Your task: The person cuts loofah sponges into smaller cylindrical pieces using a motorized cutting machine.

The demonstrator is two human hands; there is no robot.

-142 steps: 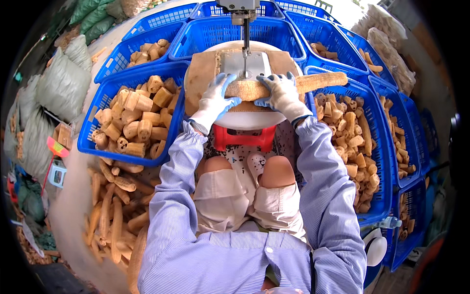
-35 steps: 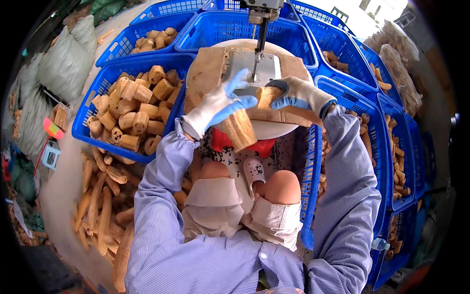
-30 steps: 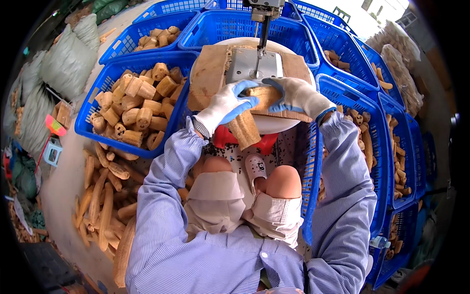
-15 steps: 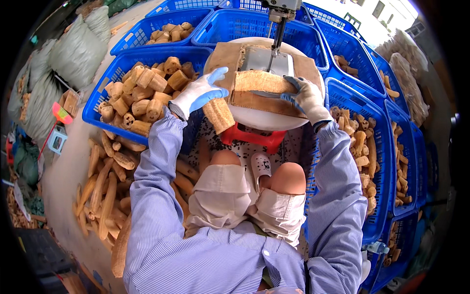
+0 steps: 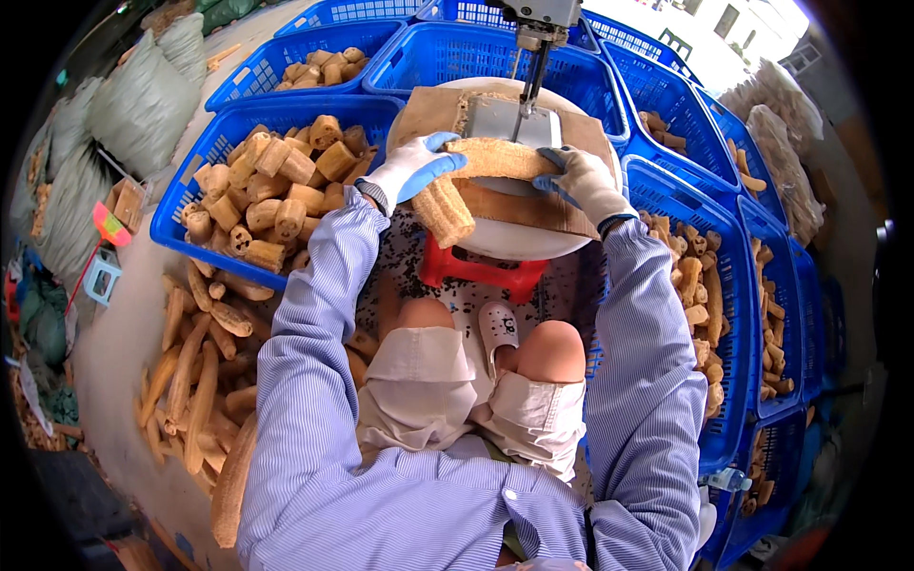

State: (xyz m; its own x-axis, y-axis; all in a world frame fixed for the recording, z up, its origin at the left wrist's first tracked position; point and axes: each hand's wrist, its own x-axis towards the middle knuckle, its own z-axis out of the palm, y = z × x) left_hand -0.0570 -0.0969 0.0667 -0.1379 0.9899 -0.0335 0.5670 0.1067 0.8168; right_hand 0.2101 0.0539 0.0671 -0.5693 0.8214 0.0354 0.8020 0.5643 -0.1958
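A long, slightly bowed piece of dried loofah [image 5: 500, 159] lies across the wooden board in front of the machine's thin upright blade [image 5: 522, 122]. My left hand [image 5: 409, 171], in a white and blue glove, closes on its left end. The gloved fingers of my right hand [image 5: 586, 181] grip the right end. Below my left palm a shorter, thicker loofah piece [image 5: 444, 213] slants down past the board's left edge. Whether that hand also supports it is hidden. The board [image 5: 495, 203] rests on a round white top [image 5: 505, 238] above a red stool [image 5: 483, 271].
A blue basket [image 5: 181, 205] of cut loofah pieces stands left, with whole loofahs [image 5: 200, 390] heaped beneath. More blue baskets [image 5: 728, 381] line the right side and back. Stuffed sacks [image 5: 143, 100] lean at far left. The machine head [image 5: 543, 14] overhangs the board.
My left hand has moved right and closed on the long loofah's left end. That loofah has shifted slightly left and looks more bowed. The shorter piece has moved right and up.
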